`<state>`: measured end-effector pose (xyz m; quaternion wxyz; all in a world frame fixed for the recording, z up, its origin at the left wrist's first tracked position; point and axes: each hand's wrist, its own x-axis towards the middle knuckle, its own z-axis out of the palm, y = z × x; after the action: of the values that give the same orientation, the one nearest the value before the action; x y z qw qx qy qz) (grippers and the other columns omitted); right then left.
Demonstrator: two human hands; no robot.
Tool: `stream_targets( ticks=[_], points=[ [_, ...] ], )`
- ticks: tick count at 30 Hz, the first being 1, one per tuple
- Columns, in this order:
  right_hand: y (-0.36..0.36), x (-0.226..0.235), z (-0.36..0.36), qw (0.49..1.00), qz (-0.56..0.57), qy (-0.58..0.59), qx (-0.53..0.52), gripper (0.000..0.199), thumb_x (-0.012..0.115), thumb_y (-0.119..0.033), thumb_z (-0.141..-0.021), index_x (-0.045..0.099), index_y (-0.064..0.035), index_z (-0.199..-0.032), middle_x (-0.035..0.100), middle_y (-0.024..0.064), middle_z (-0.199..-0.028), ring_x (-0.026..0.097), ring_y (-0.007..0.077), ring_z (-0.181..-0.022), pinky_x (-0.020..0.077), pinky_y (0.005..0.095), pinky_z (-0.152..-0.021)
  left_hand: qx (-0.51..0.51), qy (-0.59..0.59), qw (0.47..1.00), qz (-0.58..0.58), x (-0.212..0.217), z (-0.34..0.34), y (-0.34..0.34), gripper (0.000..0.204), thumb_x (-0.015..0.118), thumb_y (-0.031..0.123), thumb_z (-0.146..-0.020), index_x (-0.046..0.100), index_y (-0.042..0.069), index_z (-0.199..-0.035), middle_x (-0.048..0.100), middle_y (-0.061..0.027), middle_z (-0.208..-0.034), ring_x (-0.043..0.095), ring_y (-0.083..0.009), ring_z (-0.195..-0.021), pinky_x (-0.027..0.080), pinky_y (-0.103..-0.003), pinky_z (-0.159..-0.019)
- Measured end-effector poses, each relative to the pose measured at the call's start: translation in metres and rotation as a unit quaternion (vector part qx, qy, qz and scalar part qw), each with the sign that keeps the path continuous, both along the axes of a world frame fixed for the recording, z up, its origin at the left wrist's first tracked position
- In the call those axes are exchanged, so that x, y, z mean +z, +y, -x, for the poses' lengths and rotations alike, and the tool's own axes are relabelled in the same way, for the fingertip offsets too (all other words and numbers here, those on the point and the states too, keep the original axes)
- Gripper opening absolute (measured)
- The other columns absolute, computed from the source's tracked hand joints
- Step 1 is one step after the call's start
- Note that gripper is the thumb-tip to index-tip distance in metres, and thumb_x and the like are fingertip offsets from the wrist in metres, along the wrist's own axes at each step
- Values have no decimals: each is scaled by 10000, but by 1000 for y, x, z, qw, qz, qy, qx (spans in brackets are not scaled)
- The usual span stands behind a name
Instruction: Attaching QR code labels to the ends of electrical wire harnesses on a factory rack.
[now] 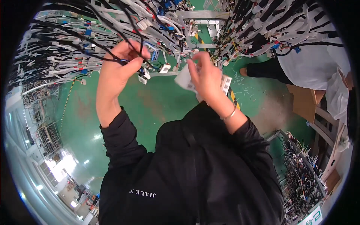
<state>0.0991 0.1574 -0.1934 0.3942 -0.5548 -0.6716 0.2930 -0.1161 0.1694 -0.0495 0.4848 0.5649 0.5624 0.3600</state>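
Note:
My left hand [119, 71] is closed round a black wire harness [140, 33], its thumb and fingers pinching the cables. White connectors [164, 68] and darker ones dangle from the cable ends just right of that hand. My right hand [208, 77] is raised a short way to the right, fingers curled, holding a white sheet [183, 78] that looks like paper with small printed labels. Part of the sheet shows on both sides of the hand; the rest is behind it. Whether the thumb and index fingertips pinch a loose label is too small to tell.
Dense bundles of cables [56, 48] hang at the far left, with more bundles [262, 30] at the far right and a metal frame [202, 15] between. A cardboard box [303, 103] stands at the right near a person's dark-trousered leg [266, 71]. The floor [150, 108] is green.

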Motion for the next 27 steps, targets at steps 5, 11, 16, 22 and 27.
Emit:
stream_targets(
  ticks=[5,11,16,22,27],
  points=[
    [46,5,25,992,-115,-1,-51,409,759,-244,-818,534,-89,-1122,597,59,-671,586,244,-508,464,348,-472,-30,-76,997,11,-3,3,-3,241,472,-48,-806,558,-12,-1029,611,-66,-864,579,-143,-810,454,-297,-783],
    [43,0,18,962,-257,68,-55,176,725,-33,-722,590,-87,-821,600,53,-643,599,231,-522,459,325,-472,-5,-127,992,-10,-1,-10,-8,209,562,32,-825,553,-10,-1030,584,-50,-883,538,-119,-831,421,-267,-774],
    [8,10,7,937,-341,67,-31,250,748,34,-652,592,-70,-818,506,12,-597,525,183,-479,396,303,-445,87,13,996,-12,1,-41,-1,278,775,48,-795,644,33,-1039,567,60,-677,493,-26,-608,367,-198,-580],
    [-19,20,-1,974,-203,105,-8,248,790,-16,-732,607,-40,-897,586,42,-643,545,139,-505,415,270,-457,52,-7,999,3,0,-46,-3,163,681,135,-893,717,-1,-975,642,8,-746,540,-43,-695,387,-200,-632],
    [-29,49,-24,868,249,421,83,254,611,-234,-954,588,-36,-1111,566,-23,-746,512,46,-678,404,207,-616,-8,-19,1000,-2,-1,-22,-5,196,654,190,-914,712,9,-959,664,10,-828,542,-56,-715,416,-224,-659]
  ],
)
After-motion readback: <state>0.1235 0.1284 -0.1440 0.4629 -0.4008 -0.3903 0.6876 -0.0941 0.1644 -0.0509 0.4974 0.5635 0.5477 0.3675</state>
